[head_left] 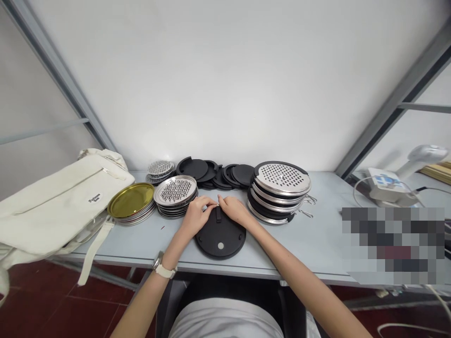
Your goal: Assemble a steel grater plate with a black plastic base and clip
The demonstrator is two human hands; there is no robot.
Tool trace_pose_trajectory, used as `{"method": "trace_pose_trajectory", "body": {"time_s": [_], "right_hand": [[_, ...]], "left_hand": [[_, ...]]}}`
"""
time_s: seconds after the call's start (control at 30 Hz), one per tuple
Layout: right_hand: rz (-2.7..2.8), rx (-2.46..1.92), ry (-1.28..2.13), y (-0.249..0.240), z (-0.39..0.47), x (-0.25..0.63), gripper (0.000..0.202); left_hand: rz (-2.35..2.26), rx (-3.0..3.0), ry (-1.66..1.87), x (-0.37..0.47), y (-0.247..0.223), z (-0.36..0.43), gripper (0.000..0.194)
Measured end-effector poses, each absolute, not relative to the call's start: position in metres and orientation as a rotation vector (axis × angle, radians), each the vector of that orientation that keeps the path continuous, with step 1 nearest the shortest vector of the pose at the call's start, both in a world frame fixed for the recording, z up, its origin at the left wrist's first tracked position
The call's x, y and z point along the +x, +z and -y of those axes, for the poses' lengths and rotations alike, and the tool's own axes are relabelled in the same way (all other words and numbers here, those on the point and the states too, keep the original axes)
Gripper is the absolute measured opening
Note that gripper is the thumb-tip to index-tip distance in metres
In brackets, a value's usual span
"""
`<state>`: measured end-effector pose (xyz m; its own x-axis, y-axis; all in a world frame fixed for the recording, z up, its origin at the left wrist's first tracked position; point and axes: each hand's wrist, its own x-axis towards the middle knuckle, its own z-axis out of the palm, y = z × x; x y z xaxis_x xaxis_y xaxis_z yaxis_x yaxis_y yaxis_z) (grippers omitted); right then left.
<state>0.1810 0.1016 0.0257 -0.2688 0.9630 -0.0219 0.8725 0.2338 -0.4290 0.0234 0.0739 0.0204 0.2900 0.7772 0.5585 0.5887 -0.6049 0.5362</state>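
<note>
A black round base (211, 241) lies flat on the table in front of me, with a dark tab near its far edge, two small knobs and a pale round spot. My left hand (199, 213) is closed in a pinch at that far edge; a tiny shiny bit shows by its fingertips, too small to name. My right hand (234, 210) grips the same edge from the right, its thumb beside the left fingertips. Just left of my left hand stands a stack of silver grater discs (176, 191). To the right rises a pile of assembled round graters (281, 178) with wire clips sticking out.
Gold-topped round lids (131, 201) are stacked at left, near a cream backpack (66, 202). Behind are small grater plates (160, 168) and black round parts (197, 170). A white handheld device on a stand (391, 188) and a blurred-out patch are at right.
</note>
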Motion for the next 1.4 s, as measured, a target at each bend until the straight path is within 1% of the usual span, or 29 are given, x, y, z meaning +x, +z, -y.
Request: {"method": "trace_pose_trajectory", "body": {"time_s": [0.8,1.17,1.27,1.4], "right_hand": [[2.247,-1.728,0.549,0.0224,-0.1041,0.1827,0.065],[2.257,-1.749,0.483,0.0189,-0.1047,0.1796,0.06],[2.278,-1.723,0.482,0.02,-0.104,0.1801,0.063],[2.307,-1.691,0.497,0.0223,-0.103,0.1811,0.074]], "left_hand": [[-1.221,2.203,1.264,0.0228,0.0194,-0.076,0.009],[-1.208,2.192,1.283,0.0232,0.0161,-0.0756,0.01],[-1.203,2.193,1.279,0.0237,0.0165,-0.0751,0.011],[-1.204,2.205,1.274,0.0244,0.0165,-0.0742,0.011]]}}
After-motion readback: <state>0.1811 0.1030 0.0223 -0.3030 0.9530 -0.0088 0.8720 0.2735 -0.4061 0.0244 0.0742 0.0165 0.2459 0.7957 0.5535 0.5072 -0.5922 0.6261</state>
